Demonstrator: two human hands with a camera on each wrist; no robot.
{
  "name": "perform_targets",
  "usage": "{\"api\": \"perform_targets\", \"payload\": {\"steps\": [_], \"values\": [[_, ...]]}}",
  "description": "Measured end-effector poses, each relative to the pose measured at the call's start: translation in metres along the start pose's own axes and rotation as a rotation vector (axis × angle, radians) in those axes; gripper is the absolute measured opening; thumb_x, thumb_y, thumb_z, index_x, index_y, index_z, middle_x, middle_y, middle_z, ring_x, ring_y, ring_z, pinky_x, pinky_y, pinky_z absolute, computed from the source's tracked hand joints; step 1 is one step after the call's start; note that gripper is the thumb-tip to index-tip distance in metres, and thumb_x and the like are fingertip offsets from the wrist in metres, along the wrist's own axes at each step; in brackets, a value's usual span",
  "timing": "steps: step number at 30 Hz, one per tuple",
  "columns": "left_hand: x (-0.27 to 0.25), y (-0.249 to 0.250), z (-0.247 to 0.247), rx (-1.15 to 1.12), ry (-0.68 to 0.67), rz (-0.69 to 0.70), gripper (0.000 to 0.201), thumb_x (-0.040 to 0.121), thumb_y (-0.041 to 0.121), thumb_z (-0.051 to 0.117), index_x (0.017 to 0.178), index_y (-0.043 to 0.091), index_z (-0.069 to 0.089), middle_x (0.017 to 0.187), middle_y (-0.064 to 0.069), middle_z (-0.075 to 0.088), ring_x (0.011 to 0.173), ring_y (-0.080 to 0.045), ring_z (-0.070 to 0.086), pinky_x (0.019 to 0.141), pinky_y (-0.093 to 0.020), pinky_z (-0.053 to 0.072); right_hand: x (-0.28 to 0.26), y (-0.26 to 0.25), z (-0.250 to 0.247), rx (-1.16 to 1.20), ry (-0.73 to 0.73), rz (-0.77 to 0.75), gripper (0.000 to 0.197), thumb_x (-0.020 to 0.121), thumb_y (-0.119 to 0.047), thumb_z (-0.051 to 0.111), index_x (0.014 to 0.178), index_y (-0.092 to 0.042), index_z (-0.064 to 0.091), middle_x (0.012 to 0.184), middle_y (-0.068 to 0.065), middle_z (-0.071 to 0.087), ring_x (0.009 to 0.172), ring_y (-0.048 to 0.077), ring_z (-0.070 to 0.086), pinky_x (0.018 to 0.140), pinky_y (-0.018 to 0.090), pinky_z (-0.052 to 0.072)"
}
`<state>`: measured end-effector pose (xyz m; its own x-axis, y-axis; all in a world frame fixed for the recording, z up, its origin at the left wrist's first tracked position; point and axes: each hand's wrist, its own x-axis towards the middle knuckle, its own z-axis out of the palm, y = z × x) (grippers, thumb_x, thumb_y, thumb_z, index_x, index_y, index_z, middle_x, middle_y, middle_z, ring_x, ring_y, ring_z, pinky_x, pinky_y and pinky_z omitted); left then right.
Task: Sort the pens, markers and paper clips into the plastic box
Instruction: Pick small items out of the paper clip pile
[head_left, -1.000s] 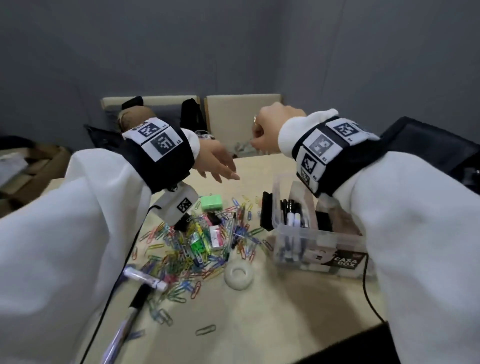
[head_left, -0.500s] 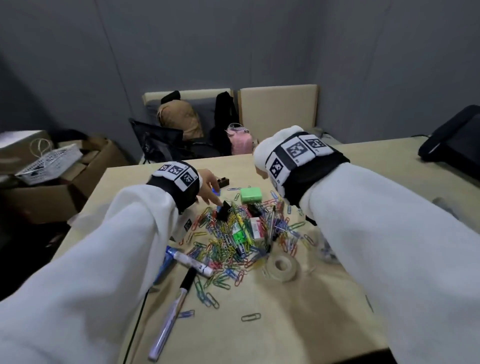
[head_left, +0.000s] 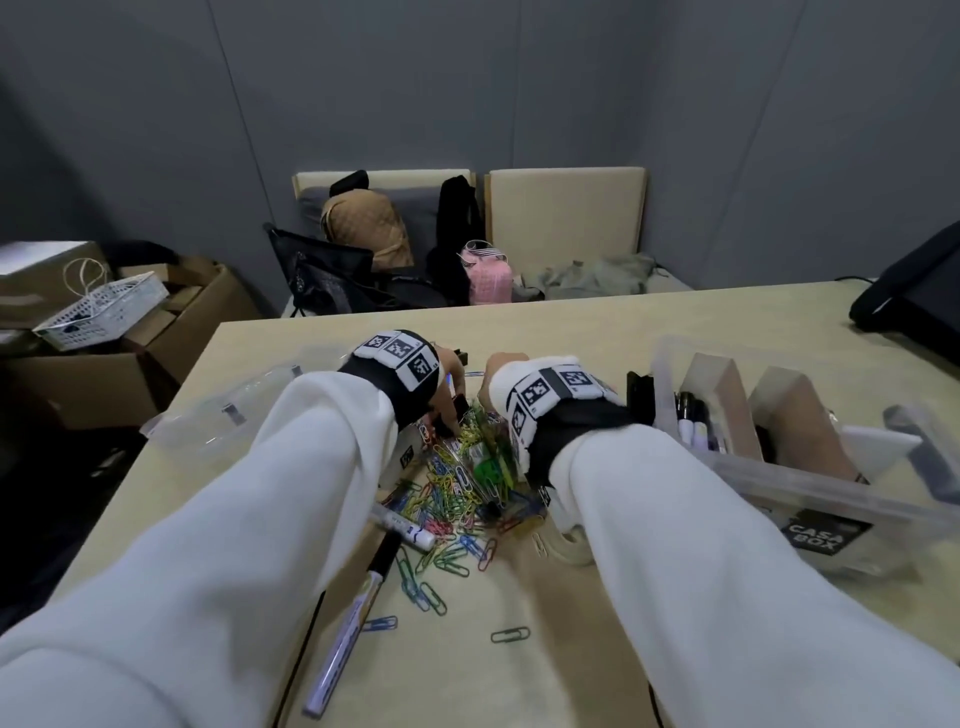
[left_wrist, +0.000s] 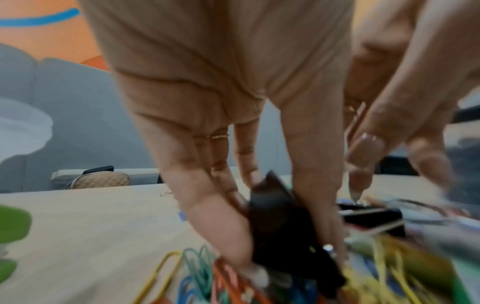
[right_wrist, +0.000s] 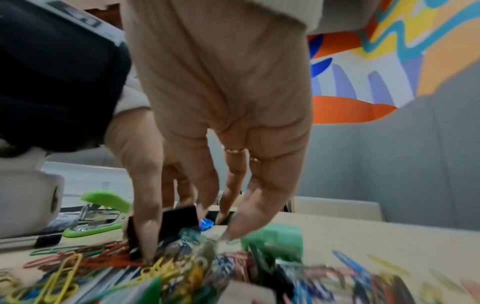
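A heap of coloured paper clips (head_left: 462, 493) lies mid-table, with both hands down in it. In the left wrist view my left hand (left_wrist: 293, 257) pinches a black binder clip (left_wrist: 280, 216) between its fingers. In the right wrist view my right hand (right_wrist: 189, 242) has its thumb before and its fingers behind another black binder clip (right_wrist: 179, 218). From the head camera the left hand (head_left: 451, 410) and right hand (head_left: 501, 364) are mostly hidden by the wrist bands. The clear plastic box (head_left: 779, 467) stands to the right with pens (head_left: 691, 421) in one compartment. A white marker (head_left: 402, 525) and a long pen (head_left: 348, 639) lie near my left sleeve.
A tape roll (head_left: 569, 540) sits under my right forearm. The box's clear lid (head_left: 223, 421) lies at the left. A green stapler (right_wrist: 101, 214) and a small green box (right_wrist: 275, 240) lie by the heap. A black case (head_left: 914, 296) sits at the far right edge.
Both hands have come down from above the table into the clip heap and closed on black binder clips. The head view has swung, so the box now shows at the right.
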<state>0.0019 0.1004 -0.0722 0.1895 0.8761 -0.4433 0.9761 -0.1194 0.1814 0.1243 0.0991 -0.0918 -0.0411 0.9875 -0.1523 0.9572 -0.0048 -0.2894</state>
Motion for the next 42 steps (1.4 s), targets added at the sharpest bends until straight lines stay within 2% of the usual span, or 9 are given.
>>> {"api": "perform_targets", "payload": {"steps": [3, 9, 12, 15, 23, 29, 34, 37, 42], "values": [[-0.004, -0.011, -0.007, -0.324, 0.029, 0.043, 0.049, 0.068, 0.009, 0.083, 0.109, 0.003, 0.058, 0.092, -0.012, 0.064, 0.085, -0.034, 0.066, 0.072, -0.041, 0.059, -0.01, 0.006, 0.003, 0.18, -0.022, 0.011, 0.031, 0.092, -0.018, 0.054, 0.119, -0.005, 0.062, 0.12, 0.014, 0.063, 0.109, 0.031, 0.061, 0.087, 0.034, 0.051], [-0.007, -0.031, -0.016, -0.725, 0.194, 0.095, 0.032, 0.074, 0.008, 0.078, 0.1, -0.002, 0.063, 0.087, -0.012, 0.065, 0.08, -0.027, 0.067, 0.073, -0.04, 0.059, -0.017, -0.004, -0.001, 0.673, 0.01, 0.091, 0.046, 0.102, -0.031, 0.031, 0.113, 0.001, 0.063, 0.107, 0.018, 0.069, 0.1, 0.031, 0.064, 0.093, 0.037, 0.049], [-0.004, -0.036, -0.014, -0.79, 0.231, 0.073, 0.035, 0.072, 0.015, 0.08, 0.095, -0.006, 0.065, 0.077, -0.011, 0.065, 0.073, -0.024, 0.068, 0.074, -0.04, 0.059, -0.016, -0.005, -0.002, 0.867, 0.126, 0.092, 0.055, 0.1, -0.047, 0.033, 0.096, -0.003, 0.066, 0.076, 0.013, 0.07, 0.07, 0.022, 0.067, 0.073, 0.032, 0.054], [-0.001, -0.04, -0.012, -0.847, 0.26, 0.091, 0.032, 0.075, 0.01, 0.077, 0.097, -0.007, 0.063, 0.072, -0.01, 0.061, 0.059, -0.017, 0.067, 0.061, -0.029, 0.06, -0.024, -0.006, -0.005, 0.951, 0.219, 0.005, 0.038, 0.097, -0.03, 0.054, 0.089, 0.004, 0.071, 0.071, 0.013, 0.067, 0.052, 0.013, 0.058, 0.048, 0.018, 0.05], [-0.007, -0.056, -0.015, -1.023, 0.149, 0.284, 0.008, 0.081, -0.001, 0.065, 0.083, 0.007, 0.065, 0.077, -0.006, 0.072, 0.072, -0.013, 0.071, 0.064, -0.023, 0.058, -0.026, -0.009, -0.021, 1.04, 0.304, 0.05, 0.023, 0.092, -0.012, 0.062, 0.083, 0.008, 0.07, 0.056, 0.007, 0.058, 0.042, 0.015, 0.05, 0.047, 0.019, 0.053], [0.016, -0.048, -0.027, -1.219, 0.264, 0.125, 0.043, 0.087, 0.043, 0.06, 0.095, 0.001, 0.065, 0.08, -0.01, 0.069, 0.074, -0.02, 0.069, 0.069, -0.034, 0.059, -0.02, -0.017, -0.034, 0.824, 0.472, 0.099, 0.038, 0.091, -0.021, 0.062, 0.055, -0.019, 0.049, 0.077, 0.012, 0.07, 0.066, 0.029, 0.069, 0.065, 0.039, 0.059], [0.094, -0.07, -0.031, -0.461, 0.408, -0.228, 0.053, 0.074, 0.057, 0.061, 0.097, 0.01, 0.067, 0.1, -0.012, 0.069, 0.09, -0.028, 0.065, 0.082, -0.039, 0.054, -0.029, -0.027, -0.046, 0.72, 0.521, 0.137, 0.031, 0.093, -0.025, 0.055, 0.064, -0.018, 0.049, 0.084, 0.014, 0.071, 0.078, 0.035, 0.068, 0.076, 0.041, 0.057], [0.113, -0.062, -0.03, -0.189, 0.283, -0.166, 0.049, 0.071, 0.045, 0.07, 0.11, 0.015, 0.065, 0.112, -0.008, 0.066, 0.104, -0.029, 0.063, 0.092, -0.038, 0.051, -0.034, -0.027, -0.053, 0.652, 0.551, 0.137, 0.021, 0.095, -0.026, 0.052, 0.08, -0.013, 0.058, 0.094, 0.014, 0.069, 0.087, 0.034, 0.064, 0.072, 0.03, 0.048], [0.141, -0.051, -0.02, 0.131, 0.074, -0.135, 0.088, 0.037, 0.079, 0.065, 0.105, 0.025, 0.06, 0.105, -0.002, 0.061, 0.1, -0.027, 0.058, 0.09, -0.046, 0.048, -0.036, -0.021, -0.058, 0.656, 0.589, 0.184, 0.023, 0.096, -0.024, 0.048, 0.094, -0.008, 0.064, 0.097, 0.015, 0.068, 0.091, 0.034, 0.063, 0.066, 0.028, 0.037]]}}
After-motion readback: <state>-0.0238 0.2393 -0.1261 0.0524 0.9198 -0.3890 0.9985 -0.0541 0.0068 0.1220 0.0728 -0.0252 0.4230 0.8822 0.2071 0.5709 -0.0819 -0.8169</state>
